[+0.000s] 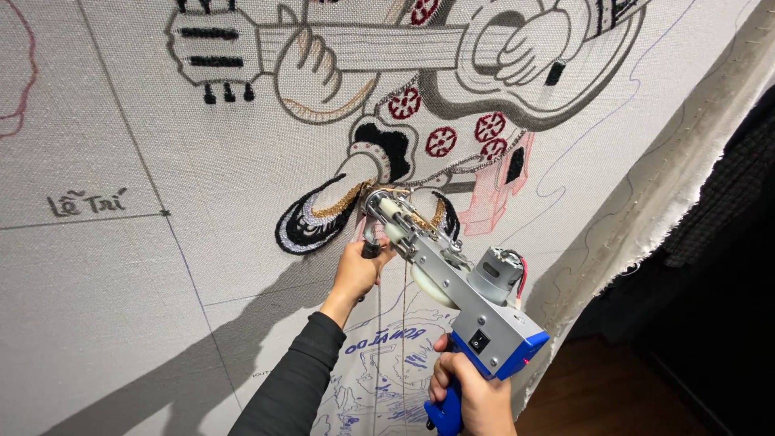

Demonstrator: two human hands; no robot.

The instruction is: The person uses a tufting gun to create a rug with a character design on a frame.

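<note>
Stretched white tufting cloth is filling my view; my left hand is gripping the tufting gun's front handle, my right hand is clenching its blue grip below.

A dark wooden floor shows at lower right, beside dark checked fabric.

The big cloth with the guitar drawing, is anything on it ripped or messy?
Nothing looks torn where the hands work. The cloth's right edge is frayed and wavy, which looks like a raw cut edge, not damage. The left hand steadies the front of the tufting gun; the right hand grips its blue handle.
</note>
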